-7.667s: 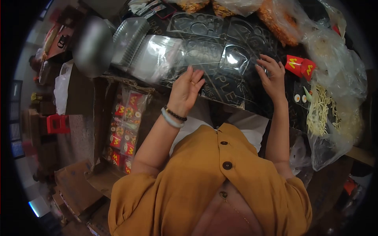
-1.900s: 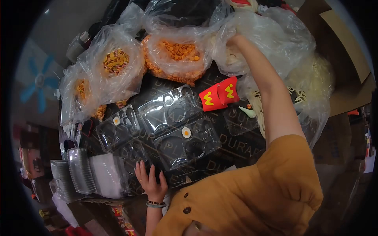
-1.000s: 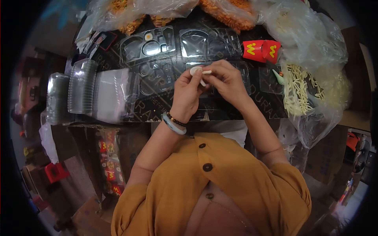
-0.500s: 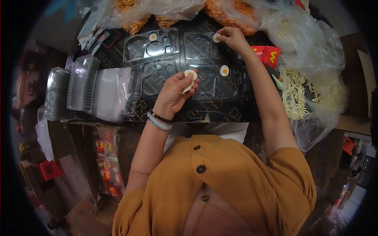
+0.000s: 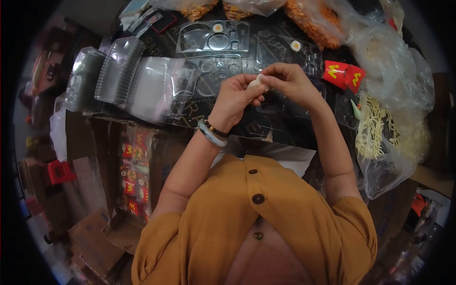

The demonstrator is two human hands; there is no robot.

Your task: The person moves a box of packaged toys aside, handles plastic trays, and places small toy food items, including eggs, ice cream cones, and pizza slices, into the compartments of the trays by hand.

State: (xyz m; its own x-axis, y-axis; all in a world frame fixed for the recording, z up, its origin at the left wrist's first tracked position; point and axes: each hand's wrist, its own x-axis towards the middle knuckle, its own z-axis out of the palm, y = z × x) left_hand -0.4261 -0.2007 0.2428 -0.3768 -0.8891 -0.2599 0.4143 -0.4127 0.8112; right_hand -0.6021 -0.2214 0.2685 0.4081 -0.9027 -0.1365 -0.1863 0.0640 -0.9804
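Observation:
My left hand (image 5: 236, 99) is closed around white toy egg halves (image 5: 257, 82), held above the front part of the black-covered table. The fingertips of my right hand (image 5: 293, 84) meet them and pinch the same white piece, so how many pieces are there is hidden. Behind the hands, one toy egg half (image 5: 295, 46) with an orange yolk lies in a clear plastic tray (image 5: 271, 51). Another egg half (image 5: 218, 28) sits in the clear tray (image 5: 192, 43) at the upper left. A further clear tray (image 5: 205, 76) lies left of my hands.
Stacked clear trays (image 5: 119, 66) and clear plastic sleeves (image 5: 154, 85) stand at the left. Red boxes with a yellow M (image 5: 336, 75) lie at the right, near pale noodle-like strands (image 5: 373, 128) in a bag. Bags of orange pieces (image 5: 316, 23) line the back.
My right hand has left the egg half in the far right tray and come back to my left hand. The view has shifted, and the right hand now covers the nearer right tray.

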